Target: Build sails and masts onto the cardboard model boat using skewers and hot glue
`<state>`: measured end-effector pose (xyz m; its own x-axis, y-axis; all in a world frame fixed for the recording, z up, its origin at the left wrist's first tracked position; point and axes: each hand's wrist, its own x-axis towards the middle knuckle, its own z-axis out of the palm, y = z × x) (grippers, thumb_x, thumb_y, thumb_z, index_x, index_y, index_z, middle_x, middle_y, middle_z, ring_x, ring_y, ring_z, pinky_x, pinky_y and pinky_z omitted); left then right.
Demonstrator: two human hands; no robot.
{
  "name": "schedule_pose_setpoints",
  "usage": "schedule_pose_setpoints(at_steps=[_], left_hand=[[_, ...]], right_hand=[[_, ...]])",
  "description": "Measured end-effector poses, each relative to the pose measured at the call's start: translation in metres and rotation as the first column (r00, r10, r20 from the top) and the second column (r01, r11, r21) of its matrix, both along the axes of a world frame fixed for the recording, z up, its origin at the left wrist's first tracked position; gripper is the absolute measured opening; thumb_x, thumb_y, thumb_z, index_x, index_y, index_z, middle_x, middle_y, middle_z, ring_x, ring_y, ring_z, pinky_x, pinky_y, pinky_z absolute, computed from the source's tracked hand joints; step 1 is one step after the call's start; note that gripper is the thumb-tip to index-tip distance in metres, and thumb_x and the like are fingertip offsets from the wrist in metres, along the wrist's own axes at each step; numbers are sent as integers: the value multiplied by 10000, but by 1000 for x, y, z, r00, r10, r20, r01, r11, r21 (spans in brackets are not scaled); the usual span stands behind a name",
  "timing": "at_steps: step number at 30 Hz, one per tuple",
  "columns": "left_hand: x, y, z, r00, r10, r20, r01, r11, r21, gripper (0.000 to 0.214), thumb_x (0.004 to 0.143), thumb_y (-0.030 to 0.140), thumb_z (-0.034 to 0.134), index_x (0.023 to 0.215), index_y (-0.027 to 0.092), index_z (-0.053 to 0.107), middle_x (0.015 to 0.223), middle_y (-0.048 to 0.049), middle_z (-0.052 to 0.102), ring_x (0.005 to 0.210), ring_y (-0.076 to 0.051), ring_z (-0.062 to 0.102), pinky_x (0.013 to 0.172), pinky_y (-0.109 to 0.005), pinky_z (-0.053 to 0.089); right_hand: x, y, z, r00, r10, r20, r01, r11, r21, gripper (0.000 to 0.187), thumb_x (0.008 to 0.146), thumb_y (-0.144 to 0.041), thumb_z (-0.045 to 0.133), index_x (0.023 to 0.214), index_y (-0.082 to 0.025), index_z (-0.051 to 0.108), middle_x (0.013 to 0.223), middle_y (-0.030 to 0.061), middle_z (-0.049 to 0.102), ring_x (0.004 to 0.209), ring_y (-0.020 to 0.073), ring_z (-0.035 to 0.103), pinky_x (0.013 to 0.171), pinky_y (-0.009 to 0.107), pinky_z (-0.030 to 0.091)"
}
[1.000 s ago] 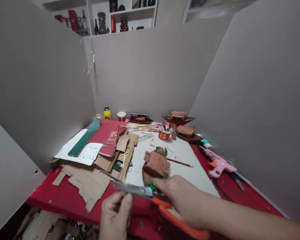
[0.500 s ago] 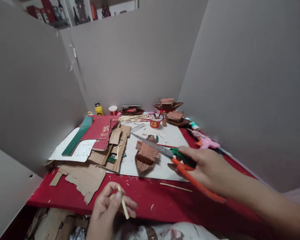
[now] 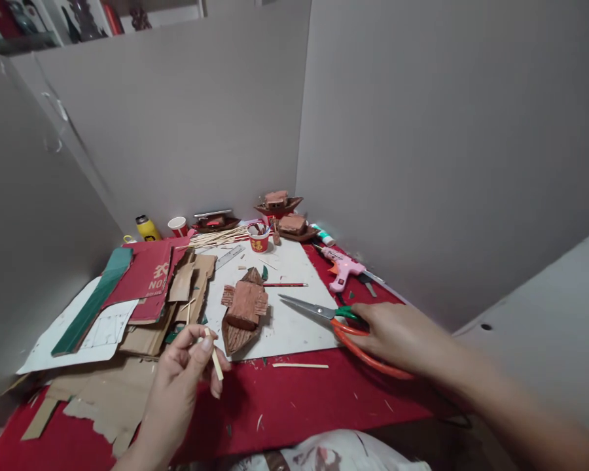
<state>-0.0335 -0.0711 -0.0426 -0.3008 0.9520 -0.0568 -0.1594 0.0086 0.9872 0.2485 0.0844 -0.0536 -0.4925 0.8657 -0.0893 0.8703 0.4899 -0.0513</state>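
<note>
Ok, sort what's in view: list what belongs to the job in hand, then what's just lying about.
In the job:
short pale strip, pinched in the left hand
scissors, held in the right hand
probably the loose pale strip and nearest model boat

Apparently just lying about:
yellow bottle
paper cup beside it
ruler

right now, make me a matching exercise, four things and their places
1. green-and-orange-handled scissors
2. short pale wooden strip
3. pink plastic glue gun
4. yellow bottle with dark cap

A. left of the red paper cup
B. in the right hand
C. right of the white board
D. in the left hand

Pairs: 1-B; 2-D; 3-C; 4-A
</note>
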Motion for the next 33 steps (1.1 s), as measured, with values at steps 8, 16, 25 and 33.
schedule_pose_setpoints(at_steps=[8,16,25,33], left_hand=[[2,31,12,983,-169,70,172,984,-44,337,785,314,740,978,190,493,703,-6,677,480,-87,564,489,-198,444],[-14,52,7,959,-260,111,267,962,-57,344,800,258,733,1046,182,506,726,-27,701,538,-102,615,546,-215,488],[-20,64,2,975,-210,68,216,970,-114,204,889,373,604,908,185,525,684,-28,709,516,-138,652,489,-218,499],[-22,54,-14,969,-144,-201,121,985,-121,236,844,419,644,885,186,644,786,-32,712,556,-116,617,546,-209,515]], right_hand=[[-19,4,-14,999,44,31,-44,999,-23,358,896,-462,479,869,-160,671,830,163,726,766,342,697,569,327,378],[-17,11,-18,991,56,-120,-58,998,-17,382,901,-532,474,898,-190,644,774,105,713,713,289,686,567,315,399],[-29,6,-5,917,189,-350,-211,977,-26,297,921,-452,484,917,-213,662,678,40,689,575,178,634,516,250,394],[-9,46,-4,976,-121,-183,147,980,133,286,933,-377,448,975,-197,666,880,85,729,752,240,677,623,310,434]])
